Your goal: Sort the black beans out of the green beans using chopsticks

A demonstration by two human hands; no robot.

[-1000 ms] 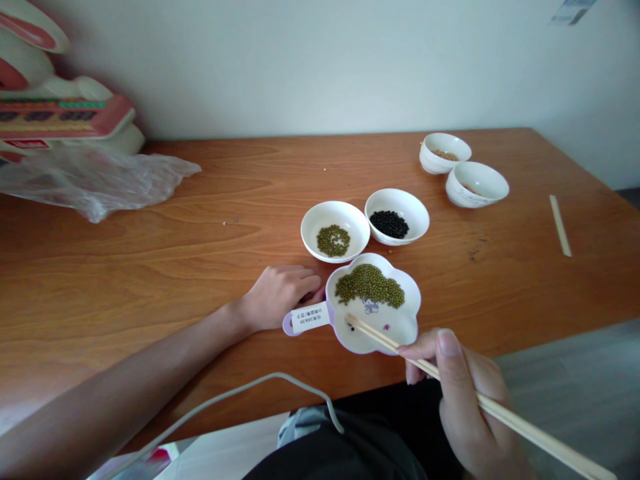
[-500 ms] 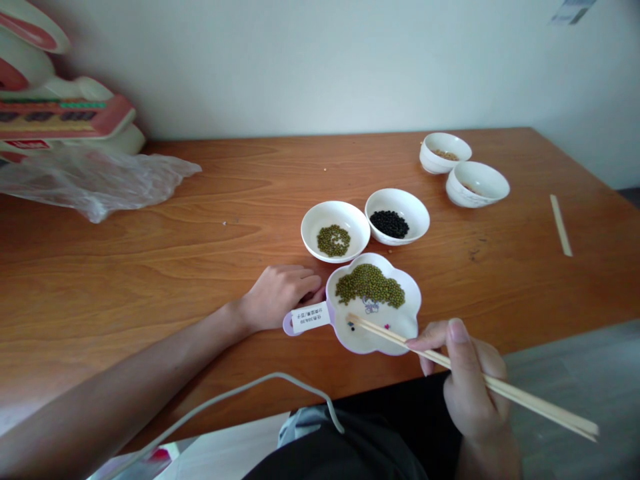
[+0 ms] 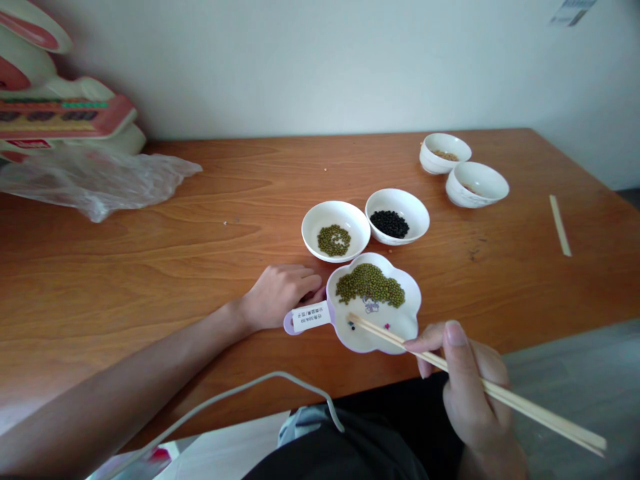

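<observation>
My right hand [image 3: 467, 380] is closed on a pair of wooden chopsticks [image 3: 530, 404]. Their tips rest together inside a flower-shaped white tray [image 3: 410, 293] with a purple rim, beside a tiny dark spot. Green beans [image 3: 369, 283] lie heaped in its far half. My left hand [image 3: 281, 293] rests on the table by the tray's labelled handle [image 3: 311, 317], its fingers curled at the rim; what they grip, if anything, is hidden. Just beyond the tray, a white bowl [image 3: 311, 230] holds green beans, and a bowl [image 3: 419, 212] touching it holds black beans.
Two more white bowls [image 3: 445, 165] [image 3: 480, 197] stand at the back right, holding light-coloured contents. A pale strip [image 3: 560, 225] lies on the right of the wooden table [image 3: 250, 180]. Clear plastic [image 3: 105, 180] and a rabbit-shaped object [image 3: 65, 120] are at the left. A cable [image 3: 240, 387] crosses in front.
The rear ends of the chopsticks have dipped slightly down and to the right with my right hand. The tips have stayed at the same spot, and my left hand has not moved.
</observation>
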